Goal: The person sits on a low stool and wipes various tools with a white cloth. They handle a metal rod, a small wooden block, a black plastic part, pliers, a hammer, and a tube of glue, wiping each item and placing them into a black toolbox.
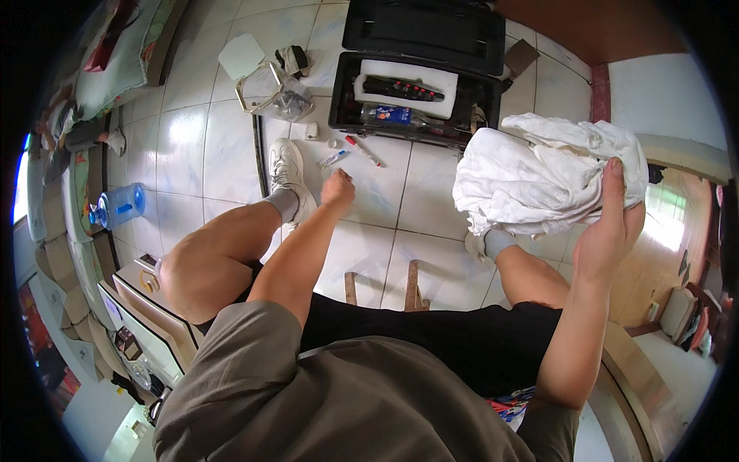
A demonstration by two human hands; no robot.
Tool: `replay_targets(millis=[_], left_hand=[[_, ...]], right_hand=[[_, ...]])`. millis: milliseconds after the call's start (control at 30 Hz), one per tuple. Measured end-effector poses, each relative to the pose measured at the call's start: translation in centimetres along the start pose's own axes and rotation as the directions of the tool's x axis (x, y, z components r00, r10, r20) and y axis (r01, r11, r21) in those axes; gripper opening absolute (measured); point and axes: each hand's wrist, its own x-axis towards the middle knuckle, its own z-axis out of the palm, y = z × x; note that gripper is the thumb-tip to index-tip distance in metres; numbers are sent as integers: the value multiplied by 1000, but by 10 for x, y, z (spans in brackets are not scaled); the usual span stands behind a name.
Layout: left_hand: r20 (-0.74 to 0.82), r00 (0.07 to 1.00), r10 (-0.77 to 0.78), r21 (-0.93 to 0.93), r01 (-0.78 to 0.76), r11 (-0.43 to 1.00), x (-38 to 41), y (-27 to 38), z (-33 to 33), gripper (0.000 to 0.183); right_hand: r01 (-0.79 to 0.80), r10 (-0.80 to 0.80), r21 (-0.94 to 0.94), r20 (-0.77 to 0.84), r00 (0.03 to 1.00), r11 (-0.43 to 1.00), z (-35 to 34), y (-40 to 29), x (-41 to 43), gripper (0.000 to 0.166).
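Observation:
My right hand [606,237] grips a crumpled bundle of white cloth [525,176], thumb on top, above the floor at the right. My left hand [338,187] is a loose fist between my knees, and nothing shows in it. Just beyond it on the tiles lie a small tube with a blue cap [332,159] and a red-and-white marker pen [364,151]. A small round cap or ring [331,143] and a small white box [312,131] are close by.
An open black toolbox [335,92] holds white foam [404,69], a black tool with red marks [404,88] and a plastic bottle [392,114]. Left of it stands a clear bin [294,95]. A blue water jug [121,206] lies farther left. Wooden legs [413,286] show below me.

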Motion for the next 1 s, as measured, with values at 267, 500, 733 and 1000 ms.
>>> replay_targets(millis=[267,500,733,1000], left_hand=[[-164,980,110,154,-85,984,42,-14,-37,27],[-3,1000,8,236,-7,972,64,-9,-32,27],[-28,998,49,143,-45,989,80,-32,-17,26],[-9,1000,11,23,-11,1000,50,-88,21,34]], right_hand=[[46,-10,-235,150,989,971,16,12,-6,35],[54,2,-273,200,980,961,31,23,-9,35],[95,-21,-293,247,969,951,37,24,-9,35],[112,2,-322,334,943,940,40,16,-18,36]])
